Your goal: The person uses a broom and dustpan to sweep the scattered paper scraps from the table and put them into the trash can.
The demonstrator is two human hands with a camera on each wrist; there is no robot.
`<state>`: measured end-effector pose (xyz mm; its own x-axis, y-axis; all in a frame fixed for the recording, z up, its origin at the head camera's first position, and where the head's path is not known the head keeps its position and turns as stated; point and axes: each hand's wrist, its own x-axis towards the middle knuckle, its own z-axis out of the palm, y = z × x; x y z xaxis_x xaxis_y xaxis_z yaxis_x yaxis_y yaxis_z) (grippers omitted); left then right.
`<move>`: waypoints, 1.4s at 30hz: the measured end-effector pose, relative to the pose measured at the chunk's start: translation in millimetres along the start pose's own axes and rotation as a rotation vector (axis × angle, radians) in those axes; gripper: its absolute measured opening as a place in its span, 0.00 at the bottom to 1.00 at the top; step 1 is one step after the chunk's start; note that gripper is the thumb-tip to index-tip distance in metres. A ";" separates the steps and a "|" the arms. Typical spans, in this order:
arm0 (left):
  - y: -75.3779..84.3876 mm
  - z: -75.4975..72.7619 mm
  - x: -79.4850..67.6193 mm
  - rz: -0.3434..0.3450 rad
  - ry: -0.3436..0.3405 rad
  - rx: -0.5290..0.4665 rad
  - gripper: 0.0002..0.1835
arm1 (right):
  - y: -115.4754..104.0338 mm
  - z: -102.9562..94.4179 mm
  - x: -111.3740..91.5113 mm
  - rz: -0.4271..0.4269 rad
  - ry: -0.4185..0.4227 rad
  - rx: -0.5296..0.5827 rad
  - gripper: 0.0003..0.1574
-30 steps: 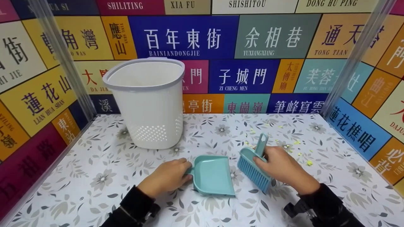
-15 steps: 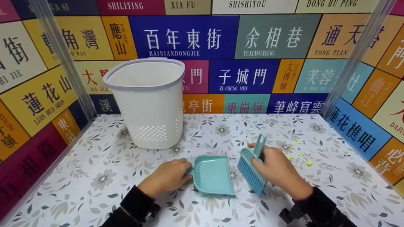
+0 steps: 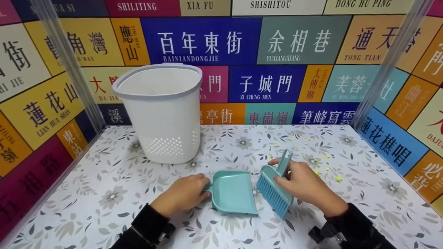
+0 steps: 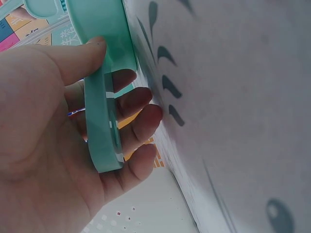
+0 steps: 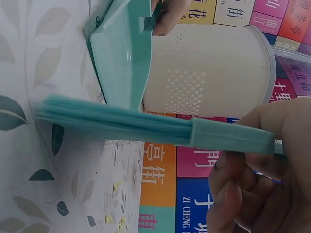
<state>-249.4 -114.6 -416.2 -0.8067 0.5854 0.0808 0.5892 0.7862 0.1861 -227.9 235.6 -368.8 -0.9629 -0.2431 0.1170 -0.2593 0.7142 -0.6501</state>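
Note:
A teal dustpan (image 3: 232,193) lies flat on the patterned cloth, its wide lip facing right. My left hand (image 3: 185,193) holds its handle (image 4: 99,126); in the left wrist view the thumb lies on top and curled fingers sit around the handle. A matching teal hand brush (image 3: 275,188) is gripped in my right hand (image 3: 308,185), handle tilted up and bristles slanting down toward the cloth, just right of the dustpan's lip. The bristle tips (image 5: 53,109) look blurred in the right wrist view. Small yellow scraps (image 3: 338,178) lie scattered beyond and right of the brush.
A tall white bin (image 3: 162,121) with a grey-violet rim stands behind the dustpan to the left. Printed panels (image 3: 207,41) with lettering wall the back and both sides. Clear corner strips (image 3: 387,65) rise at the rear corners.
My right hand has shifted the brush slightly left, and its bristles now sit closer to the dustpan's lip. The left hand, dustpan and bin stay in place.

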 end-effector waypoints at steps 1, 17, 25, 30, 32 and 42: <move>0.0 0.1 0.0 -0.002 -0.001 -0.003 0.14 | -0.4 0.3 0.2 0.006 0.004 0.001 0.23; -1.1 0.7 1.8 -0.010 -0.021 -0.012 0.15 | -3.0 -13.2 -5.4 0.029 -0.013 -0.055 0.18; -1.6 1.9 0.4 0.004 0.000 -0.014 0.14 | -1.7 -27.3 -6.4 0.061 -0.025 -0.054 0.09; -1.7 2.6 -0.1 0.004 0.005 -0.008 0.14 | 3.9 -34.9 -5.5 0.047 0.049 -0.076 0.09; -1.5 2.5 0.0 -0.001 0.000 -0.008 0.14 | 6.8 -38.7 -4.4 0.054 0.077 -0.086 0.11; 0.7 1.6 0.0 0.014 0.001 -0.006 0.15 | 25.5 -67.0 -1.3 0.134 0.171 -0.144 0.22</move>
<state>-248.8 -113.7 -417.6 -0.7985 0.5961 0.0845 0.6001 0.7767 0.1913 -238.2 298.1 -335.2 -0.9848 -0.0349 0.1701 -0.1251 0.8218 -0.5558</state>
